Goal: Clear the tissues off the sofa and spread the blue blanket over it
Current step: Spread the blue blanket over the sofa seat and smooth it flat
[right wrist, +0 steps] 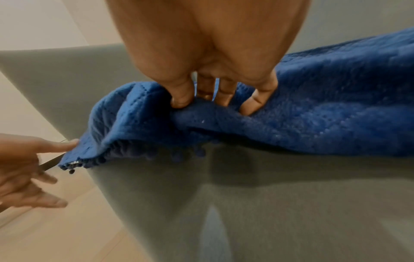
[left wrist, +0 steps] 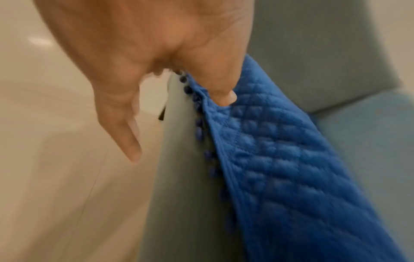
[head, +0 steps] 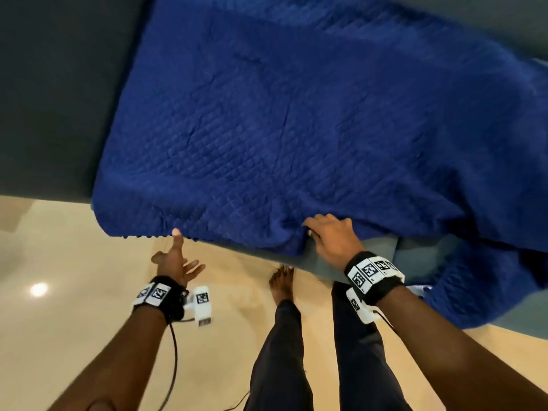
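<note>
Blue blanket [head: 296, 114] spread over sofa [right wrist: 246, 203]; right hand [head: 333, 235] bunches front hem — fingers curled in; left hand [head: 175, 262] splayed wide, forefinger touching corner.

Head overhead; wrists close, blanket [head: 296, 114] shared.

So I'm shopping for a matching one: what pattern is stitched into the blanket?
The blanket is quilted in small diamonds, clearest in the left wrist view.
</note>
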